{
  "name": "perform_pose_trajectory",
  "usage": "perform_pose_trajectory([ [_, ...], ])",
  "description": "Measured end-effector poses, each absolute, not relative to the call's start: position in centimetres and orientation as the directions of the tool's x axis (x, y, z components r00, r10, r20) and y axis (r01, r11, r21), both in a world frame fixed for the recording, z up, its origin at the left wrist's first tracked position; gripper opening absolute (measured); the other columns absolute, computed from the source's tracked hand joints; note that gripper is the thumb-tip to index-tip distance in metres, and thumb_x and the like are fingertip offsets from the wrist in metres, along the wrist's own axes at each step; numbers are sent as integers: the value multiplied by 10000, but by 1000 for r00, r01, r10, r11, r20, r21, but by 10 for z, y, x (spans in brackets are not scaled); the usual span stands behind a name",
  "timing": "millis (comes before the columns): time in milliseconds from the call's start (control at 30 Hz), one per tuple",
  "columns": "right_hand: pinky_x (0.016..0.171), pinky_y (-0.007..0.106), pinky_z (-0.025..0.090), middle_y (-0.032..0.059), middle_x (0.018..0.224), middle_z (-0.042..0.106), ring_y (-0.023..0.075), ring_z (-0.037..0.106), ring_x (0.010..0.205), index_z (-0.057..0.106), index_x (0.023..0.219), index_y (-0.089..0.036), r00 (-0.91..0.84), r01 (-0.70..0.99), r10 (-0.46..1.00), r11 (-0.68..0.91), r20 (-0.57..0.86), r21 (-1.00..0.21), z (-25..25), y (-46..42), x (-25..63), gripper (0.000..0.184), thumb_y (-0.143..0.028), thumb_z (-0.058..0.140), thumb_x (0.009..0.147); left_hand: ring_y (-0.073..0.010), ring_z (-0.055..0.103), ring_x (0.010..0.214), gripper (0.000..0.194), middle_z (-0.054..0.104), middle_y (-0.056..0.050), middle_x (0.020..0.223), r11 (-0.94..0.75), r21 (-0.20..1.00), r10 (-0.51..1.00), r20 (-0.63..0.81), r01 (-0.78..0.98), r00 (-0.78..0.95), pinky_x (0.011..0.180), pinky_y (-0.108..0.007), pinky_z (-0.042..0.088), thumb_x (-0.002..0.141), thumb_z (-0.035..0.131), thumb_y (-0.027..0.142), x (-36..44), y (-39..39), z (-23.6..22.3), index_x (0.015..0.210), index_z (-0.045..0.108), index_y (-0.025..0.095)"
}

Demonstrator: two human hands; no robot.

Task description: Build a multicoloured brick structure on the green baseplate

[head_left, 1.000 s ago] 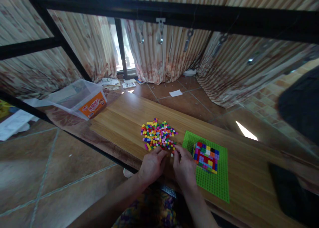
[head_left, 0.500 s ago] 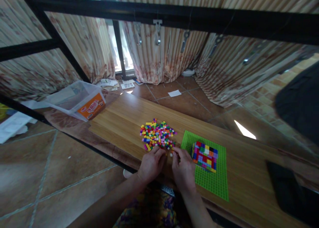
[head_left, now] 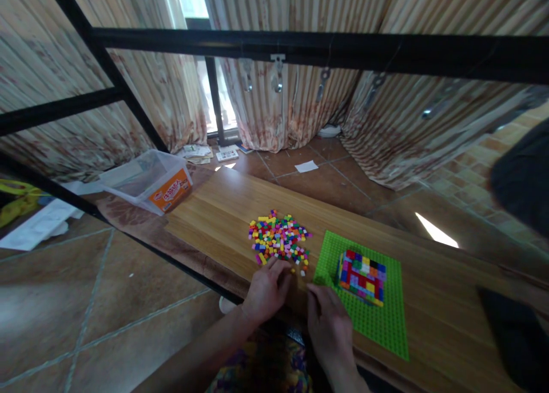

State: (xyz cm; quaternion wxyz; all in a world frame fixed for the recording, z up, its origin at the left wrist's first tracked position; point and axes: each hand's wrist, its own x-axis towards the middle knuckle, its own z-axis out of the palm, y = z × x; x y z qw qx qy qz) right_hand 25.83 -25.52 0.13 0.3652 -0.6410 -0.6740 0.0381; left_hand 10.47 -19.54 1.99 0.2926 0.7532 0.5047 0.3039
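Note:
Small multicoloured toy building bricks [head_left: 278, 235] lie in a loose pile on the wooden board. My left hand [head_left: 266, 290] rests at the near edge of this pile, fingers curled together; whatever is between them is hidden. A few loose bricks, one of them white [head_left: 303, 273], lie between my hands. Close to the green baseplate's left edge is my right hand [head_left: 330, 316], thumb and fingers pinched; anything inside is too small to make out. On the green baseplate [head_left: 377, 330] stands a low block of joined bricks [head_left: 362, 277] with a red pattern on top.
A clear plastic box [head_left: 150, 178] with an orange label stands at the board's far left end. Something dark and flat [head_left: 506, 330] lies on the right. Black metal bars [head_left: 300, 47] cross in front of striped curtains. A white paper [head_left: 306, 166] is on the tiled floor.
My right hand has drawn back from the loose bricks toward my body. My left hand stays by the pile. The whole view has shifted slightly.

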Motion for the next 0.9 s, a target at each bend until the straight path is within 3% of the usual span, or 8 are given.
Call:
perform_pose_trajectory([
  [167,723,320,489,78,835,649,199,608,798,636,918,-173,14,869,928,173,373,-464,3,-234,243,245,-177,394,951,-161,601,891,152,628,-44,952,-309,799,941,179,516,286,786,-278,484,890,489,156,95,-199,28,989,592,209],
  [433,761,321,506,70,869,649,187,622,835,627,949,-179,4,751,909,273,417,-602,13,-211,223,243,-134,389,936,-160,610,876,143,638,-44,941,-374,736,927,322,564,194,774,-271,501,881,517,168,74,-170,38,990,604,200],
  [600,794,293,525,69,942,673,171,643,887,648,965,-187,27,738,882,300,470,-605,17,-233,235,213,-135,446,924,-165,606,896,225,612,-55,1068,-414,595,910,303,689,285,825,-298,514,881,507,197,83,-124,47,1078,614,212],
  [700,767,259,537,58,920,675,153,653,850,654,965,-192,41,720,887,293,460,-629,16,-255,247,198,-136,470,918,-179,567,1049,292,568,-61,1170,-555,440,832,287,706,475,955,-314,469,864,476,139,99,-91,52,1088,642,228],
  [800,748,241,546,53,919,674,146,661,833,652,980,-201,50,702,914,255,403,-665,16,-275,258,198,-138,476,917,-192,553,1055,335,583,-67,1120,-663,294,746,177,689,642,980,-322,446,819,480,79,117,-61,57,1048,681,219],
  [900,742,232,552,49,917,676,145,668,830,649,986,-205,69,697,928,217,365,-683,17,-290,267,188,-140,490,911,-205,553,1046,331,606,-72,1081,-723,223,681,74,653,729,970,-325,444,779,508,66,128,-43,61,999,708,212],
])
